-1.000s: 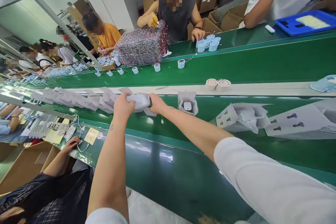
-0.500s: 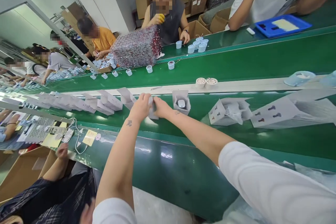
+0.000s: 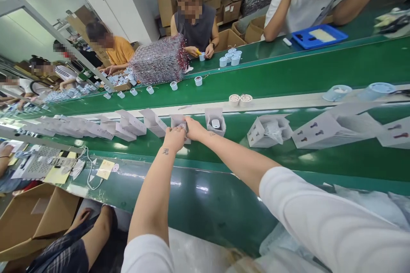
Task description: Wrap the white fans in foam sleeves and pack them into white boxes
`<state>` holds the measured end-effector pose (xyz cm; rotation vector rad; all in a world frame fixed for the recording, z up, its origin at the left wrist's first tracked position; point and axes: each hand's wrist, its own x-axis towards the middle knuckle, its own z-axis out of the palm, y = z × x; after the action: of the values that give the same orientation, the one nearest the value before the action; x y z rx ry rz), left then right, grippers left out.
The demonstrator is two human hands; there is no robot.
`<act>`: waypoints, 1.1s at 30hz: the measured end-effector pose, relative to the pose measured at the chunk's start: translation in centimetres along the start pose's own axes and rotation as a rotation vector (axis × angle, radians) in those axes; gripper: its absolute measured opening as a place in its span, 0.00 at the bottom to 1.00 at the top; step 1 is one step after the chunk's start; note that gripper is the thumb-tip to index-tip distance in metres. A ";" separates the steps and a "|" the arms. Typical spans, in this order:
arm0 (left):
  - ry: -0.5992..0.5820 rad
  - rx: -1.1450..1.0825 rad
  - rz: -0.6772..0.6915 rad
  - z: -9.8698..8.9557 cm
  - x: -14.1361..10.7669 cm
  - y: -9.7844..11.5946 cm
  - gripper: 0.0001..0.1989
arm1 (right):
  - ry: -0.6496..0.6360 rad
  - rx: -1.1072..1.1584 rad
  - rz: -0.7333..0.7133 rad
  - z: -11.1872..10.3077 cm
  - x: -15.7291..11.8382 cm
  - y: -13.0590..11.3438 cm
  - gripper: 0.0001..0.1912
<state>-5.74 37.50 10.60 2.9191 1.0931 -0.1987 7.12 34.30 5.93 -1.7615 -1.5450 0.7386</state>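
The left hand and right hand seem to be clasping a small white carton from either side, on the green conveyor belt, just beside an open carton.

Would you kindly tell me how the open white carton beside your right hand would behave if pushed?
The open white carton looks like thin card, so it is probably light and flexible. With its top open and a small white device inside, it may tip or spill if shoved.
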 end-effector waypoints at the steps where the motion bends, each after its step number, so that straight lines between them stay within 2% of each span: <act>1: -0.015 0.013 0.004 0.3 0.0 0.4 0.16 | -0.005 0.000 0.003 -0.1 0.0 0.1 0.34; 4: 0.051 -0.001 -0.078 0.0 -0.4 1.2 0.18 | -0.020 0.004 -0.011 -0.5 -0.1 -0.5 0.37; 7: 0.278 -0.171 -0.191 0.0 -2.9 2.7 0.14 | -0.035 0.009 -0.060 -2.3 -1.8 -2.0 0.39; 9: 0.411 -0.419 -0.317 1.8 -6.2 5.1 0.13 | -0.085 0.036 -0.108 -4.8 -4.6 -2.4 0.34; 10: 0.411 -0.576 -0.383 3.2 -8.2 7.0 0.14 | -0.147 0.063 -0.139 -6.3 -6.5 -2.0 0.30; 11: 0.330 -0.739 -0.418 4.9 -10.3 9.3 0.14 | -0.236 0.095 -0.166 -7.9 -8.6 -1.3 0.25; 13: -0.035 -1.043 -0.378 8.4 -14.4 14.7 0.14 | -0.456 0.147 -0.172 -10.9 -13.5 1.3 0.19; 14: -0.157 -1.108 -0.331 10.0 -16.2 17.7 0.14 | -0.546 0.148 -0.126 -12.0 -16.2 3.1 0.19; 15: -0.260 -1.145 -0.284 11.2 -17.8 20.6 0.20 | -0.596 0.125 -0.043 -12.8 -18.8 5.0 0.22; 18: -0.414 -0.978 -0.147 13.3 -20.4 27.7 0.40 | -0.584 -0.061 0.272 -12.7 -26.2 10.2 0.26; 20: -0.464 -0.794 -0.090 13.7 -20.6 30.2 0.39 | -0.605 -0.163 0.348 -11.3 -29.9 12.1 0.27; 21: -0.481 -0.732 -0.078 13.7 -20.4 30.7 0.35 | -0.633 -0.195 0.329 -10.5 -31.3 12.5 0.28; 23: -0.511 -0.708 -0.086 13.4 -20.0 30.5 0.25 | -0.693 -0.237 0.232 -9.4 -33.1 12.6 0.29; 26: -0.498 -0.905 -0.174 12.1 -20.0 27.9 0.17 | -0.724 -0.194 0.084 -9.7 -33.6 11.8 0.25; 28: -0.455 -1.211 -0.264 10.8 -20.7 26.0 0.21 | -0.697 -0.070 0.040 -10.7 -33.0 11.2 0.22; 31: -0.383 -1.742 -0.393 9.0 -21.9 23.8 0.38 | -0.594 0.086 0.035 -11.4 -31.0 9.8 0.21; 33: -0.229 -1.895 -0.536 8.0 -22.1 22.5 0.44 | -0.524 0.131 -0.007 -10.6 -29.4 8.1 0.21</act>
<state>-8.37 5.57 4.79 0.9089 0.9817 0.3308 16.25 3.36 5.55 -1.5355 -1.7798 1.3447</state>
